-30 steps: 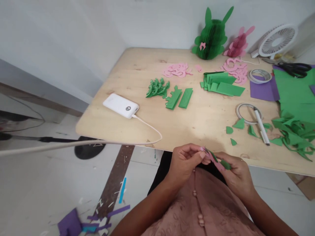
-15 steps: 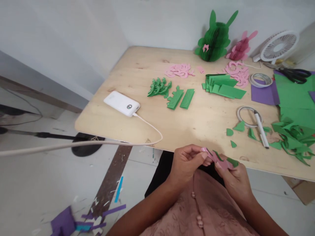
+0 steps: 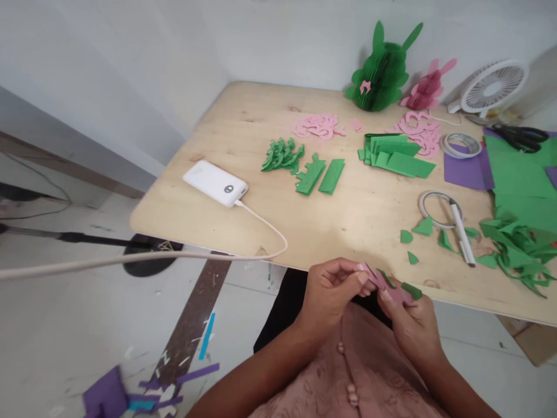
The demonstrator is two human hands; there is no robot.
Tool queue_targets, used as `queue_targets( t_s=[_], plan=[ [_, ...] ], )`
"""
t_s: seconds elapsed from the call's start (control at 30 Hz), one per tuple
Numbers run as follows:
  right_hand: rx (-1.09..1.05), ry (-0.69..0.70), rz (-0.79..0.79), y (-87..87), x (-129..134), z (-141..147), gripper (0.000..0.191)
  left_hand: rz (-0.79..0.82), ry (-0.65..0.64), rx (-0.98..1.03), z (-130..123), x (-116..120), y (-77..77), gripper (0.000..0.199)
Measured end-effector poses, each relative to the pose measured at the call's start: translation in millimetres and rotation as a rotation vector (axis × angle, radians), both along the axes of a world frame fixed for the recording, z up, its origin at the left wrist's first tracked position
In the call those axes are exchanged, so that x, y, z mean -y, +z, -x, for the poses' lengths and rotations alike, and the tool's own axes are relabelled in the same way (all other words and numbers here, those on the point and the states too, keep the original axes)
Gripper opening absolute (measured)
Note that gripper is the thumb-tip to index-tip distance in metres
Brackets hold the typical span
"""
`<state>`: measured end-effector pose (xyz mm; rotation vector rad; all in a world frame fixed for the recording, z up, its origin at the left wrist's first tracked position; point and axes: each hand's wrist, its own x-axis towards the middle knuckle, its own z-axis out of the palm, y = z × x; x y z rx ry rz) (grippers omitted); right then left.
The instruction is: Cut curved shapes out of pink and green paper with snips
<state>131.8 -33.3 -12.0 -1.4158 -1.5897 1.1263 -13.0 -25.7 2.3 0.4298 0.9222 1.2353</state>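
Note:
Between my hands, over the table's front edge, is a pink paper cutout with a piece of green paper behind it. My left hand pinches the pink cutout's left end between thumb and fingers. My right hand grips its right part together with the green paper, thumb on top. Small green paper scraps lie on the table just beyond my right hand. Further back are a folded green strip with a cut edge, a plain folded green strip and a pile of green cutouts.
A white power bank with a cable is at left. Pink cutouts, folded green paper, tape, a marker and black scissors lie around. A green paper rabbit, a pink one and a fan stand behind.
Both hands keep nearly the same hold on the pink cutout and green paper. The view has shifted slightly; nothing on the table has visibly moved.

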Motion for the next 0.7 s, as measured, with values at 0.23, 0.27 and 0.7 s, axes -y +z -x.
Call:
queue_targets(
  t_s=[0.23,0.27,0.7],
  plan=[
    [0.023,-0.011,-0.049,1.7,1.3,1.2,0.038,0.03,0.0,-0.022,-0.3,0.2,1.3,0.011],
    [0.016,-0.021,-0.056,1.7,1.2,1.7,0.038,0.031,-0.001,-0.02,-0.4,0.4,1.6,0.012],
    [-0.012,0.084,0.012,4.6,-4.2,-2.7,0.032,0.015,-0.012,-0.003,0.8,0.0,-0.5,0.013]
  ],
)
